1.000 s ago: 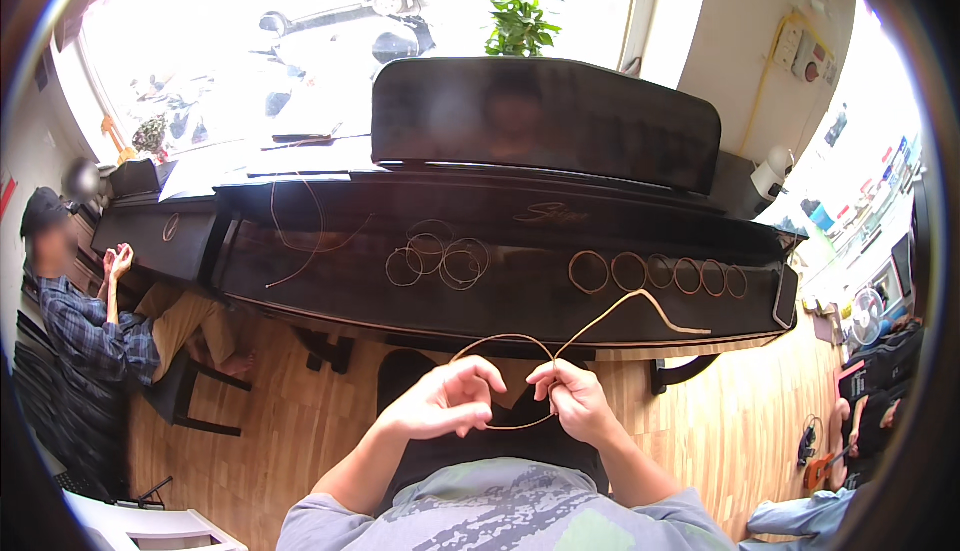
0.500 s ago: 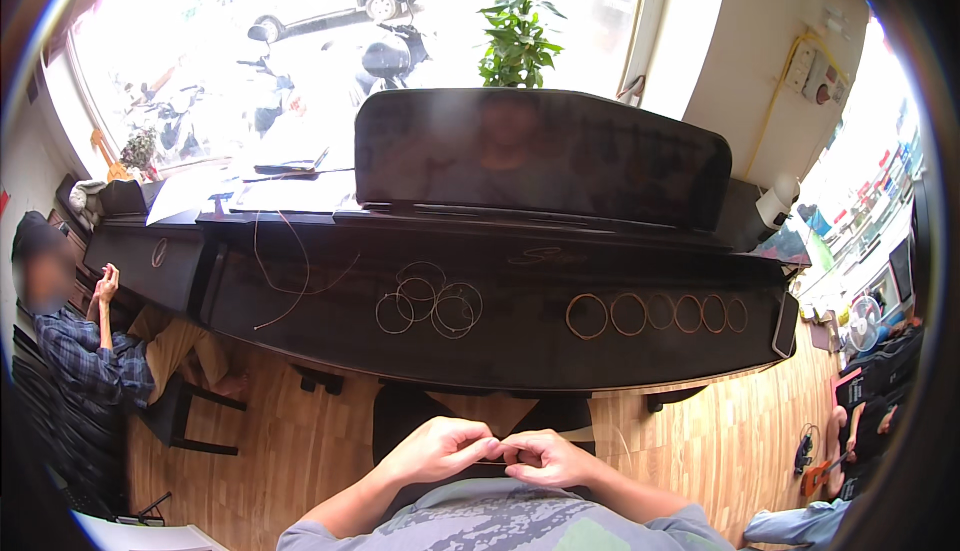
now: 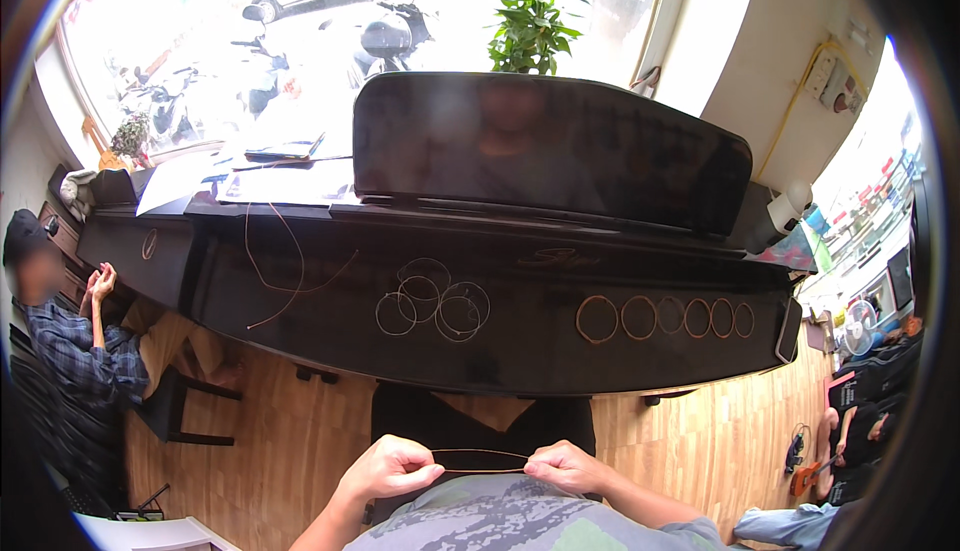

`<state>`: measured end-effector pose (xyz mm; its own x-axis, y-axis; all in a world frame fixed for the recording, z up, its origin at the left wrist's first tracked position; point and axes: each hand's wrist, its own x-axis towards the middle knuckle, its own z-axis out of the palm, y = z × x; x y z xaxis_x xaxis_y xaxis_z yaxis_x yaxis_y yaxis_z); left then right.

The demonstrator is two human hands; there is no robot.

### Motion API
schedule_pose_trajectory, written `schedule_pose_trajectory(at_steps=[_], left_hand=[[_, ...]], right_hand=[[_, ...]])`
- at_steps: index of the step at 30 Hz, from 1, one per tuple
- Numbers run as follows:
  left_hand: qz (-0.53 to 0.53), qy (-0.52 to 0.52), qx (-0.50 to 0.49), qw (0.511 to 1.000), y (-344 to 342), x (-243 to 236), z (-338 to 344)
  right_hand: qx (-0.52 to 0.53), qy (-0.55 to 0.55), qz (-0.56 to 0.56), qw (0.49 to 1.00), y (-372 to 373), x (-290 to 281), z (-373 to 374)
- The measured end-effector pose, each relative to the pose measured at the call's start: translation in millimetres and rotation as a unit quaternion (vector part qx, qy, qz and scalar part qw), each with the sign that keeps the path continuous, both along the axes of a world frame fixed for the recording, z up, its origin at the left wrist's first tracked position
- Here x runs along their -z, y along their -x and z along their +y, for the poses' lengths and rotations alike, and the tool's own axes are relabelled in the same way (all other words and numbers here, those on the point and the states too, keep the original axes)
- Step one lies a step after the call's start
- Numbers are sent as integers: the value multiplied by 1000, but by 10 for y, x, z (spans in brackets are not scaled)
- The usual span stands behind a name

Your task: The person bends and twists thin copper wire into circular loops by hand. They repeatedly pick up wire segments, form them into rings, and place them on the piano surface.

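At the lower middle, my left hand (image 3: 405, 467) and my right hand (image 3: 562, 467) both pinch a thin golden wire or string (image 3: 482, 471), stretched between them as a narrow loop over my lap. In front of me on the black piano (image 3: 300, 311) lie several silvery coils (image 3: 462, 311) in an overlapping group and several copper-coloured rings (image 3: 597, 319) in a row to the right. Left of these lies a loose, unwound string (image 3: 298, 291). A single coil (image 3: 149, 244) rests on the piano's left section.
At left a person (image 3: 90, 341) in a plaid shirt sits on a chair with hands raised. At right, partly visible people (image 3: 860, 431) sit near a small orange stringed instrument (image 3: 803, 481). Papers (image 3: 170, 186), a plant (image 3: 530, 21) and a dark phone-like slab (image 3: 788, 331) are around the piano.
My hands have moved down toward my lap. The round loop with a long loose end now shows as a narrow, stretched loop, and my hands are farther apart than half a second ago.
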<state>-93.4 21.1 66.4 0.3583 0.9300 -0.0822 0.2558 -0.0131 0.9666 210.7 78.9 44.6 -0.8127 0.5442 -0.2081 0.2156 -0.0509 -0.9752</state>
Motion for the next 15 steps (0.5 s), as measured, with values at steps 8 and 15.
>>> schedule_pose_trajectory(at_steps=[8, 15], left_hand=[[41, -47, -107, 992, 155, -39, -6], [-192, -111, -136, 966, 600, -268, -100]], right_hand=[[51, -60, 34, 996, -113, -68, 28], [-21, -514, -75, 854, 185, -318, 200]])
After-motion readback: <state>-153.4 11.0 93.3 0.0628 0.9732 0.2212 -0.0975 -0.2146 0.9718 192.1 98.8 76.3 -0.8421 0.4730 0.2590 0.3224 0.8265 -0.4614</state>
